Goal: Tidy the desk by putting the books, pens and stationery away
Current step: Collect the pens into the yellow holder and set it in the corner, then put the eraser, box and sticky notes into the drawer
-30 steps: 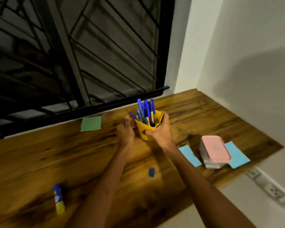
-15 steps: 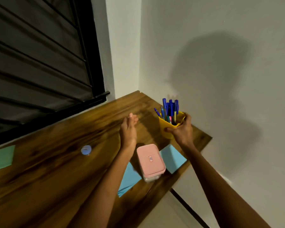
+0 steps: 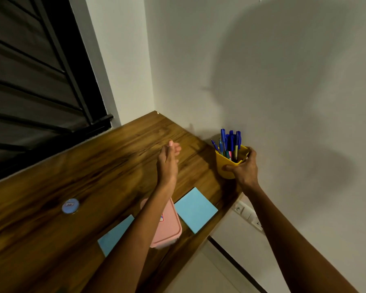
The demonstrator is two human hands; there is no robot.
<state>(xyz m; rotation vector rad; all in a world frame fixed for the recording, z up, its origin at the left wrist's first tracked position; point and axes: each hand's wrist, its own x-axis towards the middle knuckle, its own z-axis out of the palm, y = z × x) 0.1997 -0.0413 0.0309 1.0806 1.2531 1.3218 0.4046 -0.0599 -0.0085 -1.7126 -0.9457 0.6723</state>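
My right hand (image 3: 244, 169) grips a yellow cup (image 3: 225, 166) full of blue pens (image 3: 230, 142) at the right end of the wooden desk (image 3: 106, 166), close to the white wall. Whether the cup touches the desk I cannot tell. My left hand (image 3: 168, 160) hovers empty over the desk with its fingers straight, left of the cup. A pink-lidded box (image 3: 169, 227) sits near the front edge, partly hidden by my left forearm. Blue paper sheets (image 3: 195, 209) lie beside and under it.
A small round blue object (image 3: 70, 205) lies on the desk to the left. A dark barred window (image 3: 34, 81) runs along the back. The wall bounds the desk's right end, with wall sockets (image 3: 248, 214) below the desk edge.
My right hand has carried the pen cup from the middle of the desk to its right end by the wall. My left hand let go of the cup. My view swung right.
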